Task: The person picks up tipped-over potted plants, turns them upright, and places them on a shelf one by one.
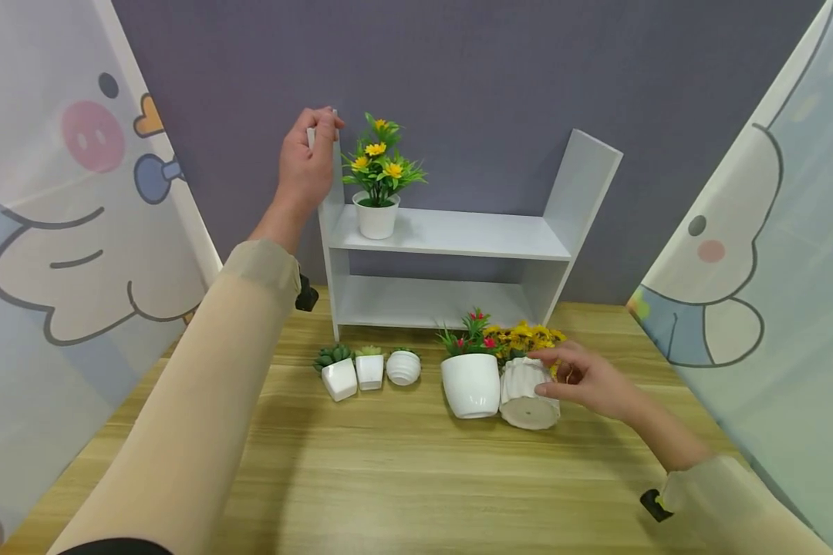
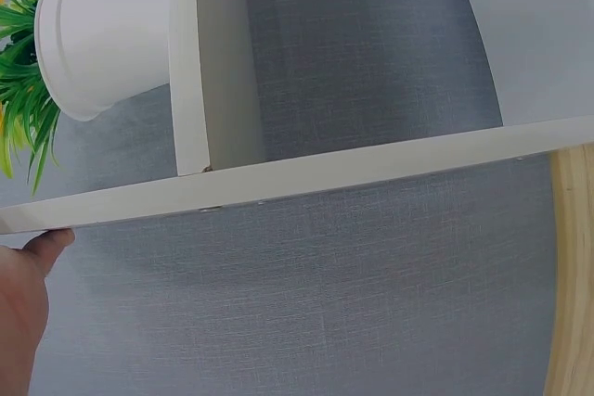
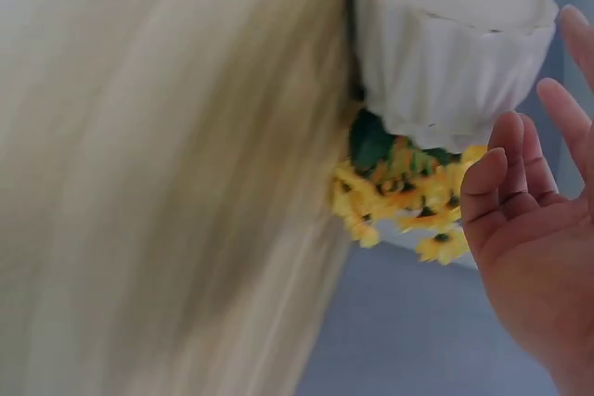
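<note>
Worktop: wood-grain, carries the lot. White shelf stands at its back; looks like stiff board, lightish, smooth-faced, could slide or rock if I shove it. My left hand is at the top of its left side panel, fingers bent over the end and pinching it. Decent hold; panel edges beat the flat faces.

Fluted pot: on its side on the worktop, front right of the shelf, base towards me, yellow flowers pointing back. Probably ceramic, so I'd call it rigid, some heft, chippable. Ridges should help grip. I'd take it round the fluted wall, thumb opposite fingers, and leave the blooms alone; they look soft and bendy. My right hand is right beside it, fingers loosely bent and spread, not closed round it; contact, can't tell.

Smooth white pot next to it: glossy, likely slipperier, wants a wider wrap. Small round pot: light by its size, fingertip pinch would do.
</note>
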Tool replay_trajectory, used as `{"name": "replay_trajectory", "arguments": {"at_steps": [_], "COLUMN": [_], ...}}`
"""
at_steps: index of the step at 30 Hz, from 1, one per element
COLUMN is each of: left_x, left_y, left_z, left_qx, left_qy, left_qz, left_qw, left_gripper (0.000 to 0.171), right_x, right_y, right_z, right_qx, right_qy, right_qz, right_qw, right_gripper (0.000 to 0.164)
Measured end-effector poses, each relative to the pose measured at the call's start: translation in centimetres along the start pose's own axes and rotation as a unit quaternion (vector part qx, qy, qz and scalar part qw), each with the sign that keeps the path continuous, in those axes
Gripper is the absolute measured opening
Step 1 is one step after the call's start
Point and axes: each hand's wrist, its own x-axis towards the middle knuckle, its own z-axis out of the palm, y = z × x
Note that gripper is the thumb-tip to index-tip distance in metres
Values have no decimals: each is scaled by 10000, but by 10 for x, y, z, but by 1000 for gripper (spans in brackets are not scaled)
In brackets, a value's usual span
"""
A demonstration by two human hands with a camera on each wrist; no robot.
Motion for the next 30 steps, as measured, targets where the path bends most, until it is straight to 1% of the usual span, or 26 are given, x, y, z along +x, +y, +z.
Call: {"name": "replay_trajectory", "arguments": {"at_steps": [3,8,11,14,16,18,21,23,25,30], "left_x": [1,1,1,1,1,2,4,5,6,4], "left_y": [1,1,0,0,0,0,1,1,0,-2], "left_z": [0,1,1,1,1,2,3,3,3,1], "left_qx": [-73,-105,-97,-76,-59,-75,-160,-208,-193,-71], "left_qy": [8,26,28,19,14,-1,-6,-1,20,14], "left_qz": [59,57,26,15,51,75,108,103,53,-83], "left_qw": [10000,9999,9999,10000,10000,9999,9998,9997,9998,9999], "left_gripper": [27,29,30,29,32,31,29,27,27,29], "right_x": [-6,-12,-14,-16,-19,-23,-28,-29,-29,-29], "right_y": [4,8,10,11,10,7,-1,-5,-7,-8], "right_z": [2,4,7,10,14,19,28,34,39,48], "right_qx": [56,150,132,149,182,208,453,639,825,1024], "right_qy": [66,188,265,377,496,690,924,960,867,645], "right_qz": [-27,159,210,280,554,1011,1783,2134,2305,2560], "right_qw": [10000,9996,9993,9988,9971,9923,9786,9701,9657,9591], "right_gripper": [41,37,36,41,48,55,63,68,72,83]}}
